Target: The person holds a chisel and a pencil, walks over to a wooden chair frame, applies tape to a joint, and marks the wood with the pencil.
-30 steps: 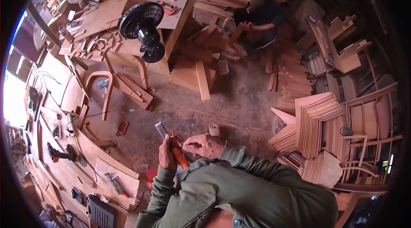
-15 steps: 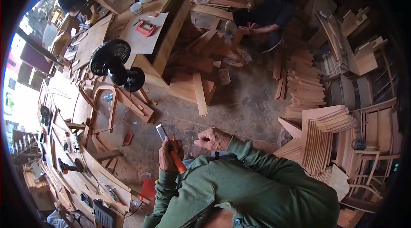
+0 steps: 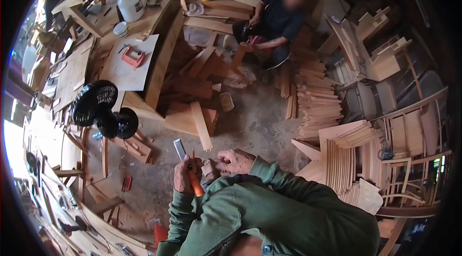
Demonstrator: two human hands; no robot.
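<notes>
My left hand (image 3: 183, 175) is closed around a chisel, its flat metal blade (image 3: 179, 148) pointing up and away from me and its orange handle (image 3: 196, 185) showing below the fingers. A thin pencil (image 3: 193, 153) sticks up from the same hand, beside the blade. To the right, my right hand (image 3: 237, 161) is held in front of my body with its fingers curled in; whatever is inside them, if anything, is hidden. Between the hands, lower down, shows a pale brownish shape (image 3: 208, 168), perhaps a foot.
A black fan (image 3: 98, 107) stands at the left beside a workbench (image 3: 166, 58) bearing a red clamp (image 3: 133, 57) and a white jug (image 3: 130, 3). Another person (image 3: 276, 20) sits ahead, handling wood. Stacked boards (image 3: 317, 97) and curved wooden pieces (image 3: 339, 164) are at the right.
The view has swung right, so the fan and bench sit farther left. My right hand has moved slightly nearer the left. The seated person's head has lifted. The chisel and pencil stay in my left hand.
</notes>
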